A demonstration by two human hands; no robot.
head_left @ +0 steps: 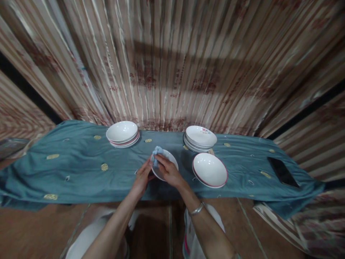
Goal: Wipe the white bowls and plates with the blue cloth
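A white plate (172, 158) is held above the cloth near the table's front edge. My left hand (142, 176) grips its left rim, with the fingers partly hidden beneath. Against the plate's upper left inside, my right hand (168, 169) presses a light blue cloth (157, 151), its fingers bent over it. A silver bracelet is on the right wrist. Just right of my hands lie shallow white bowls with a pink rim (210, 169), one in another. Behind them stands a stack of white plates (201, 136), the top one with a floral print.
Another stack of white bowls (122, 132) stands at the back left. A black phone (283, 172) lies on the right of the green-blue tablecloth (81, 172). A patterned curtain (167, 72) hangs right behind the table.
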